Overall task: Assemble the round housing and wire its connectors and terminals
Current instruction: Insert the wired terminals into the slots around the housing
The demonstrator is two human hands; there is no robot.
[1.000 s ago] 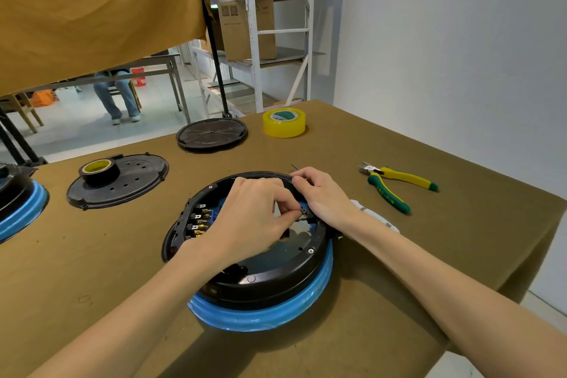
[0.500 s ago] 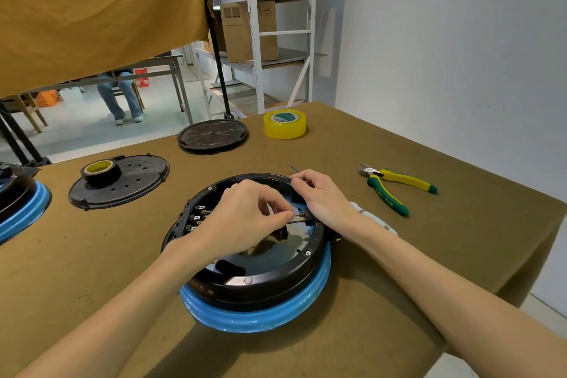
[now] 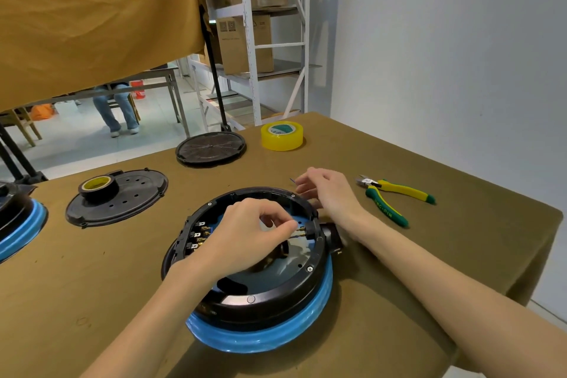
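Terminal block (image 3: pixel 196 235) at housing's left inner wall, untouched. Round housing (image 3: pixel 251 258) centre table. Left hand (image 3: pixel 245 236) inside it, fingertips pinching brass connector pins (image 3: pixel 299 232); pin axis horizontal, pointing right into side socket (image 3: pixel 328 235) on rim. Right hand (image 3: pixel 325 193) just beyond rim, fingers loose, possibly holding thin wire, cannot tell. Left hand nearer.

Bare counter (image 3: pixel 445 255) lies to your right — pliers (image 3: pixel 395 198) ahead, round housing (image 3: pixel 260 294) filling the centre.
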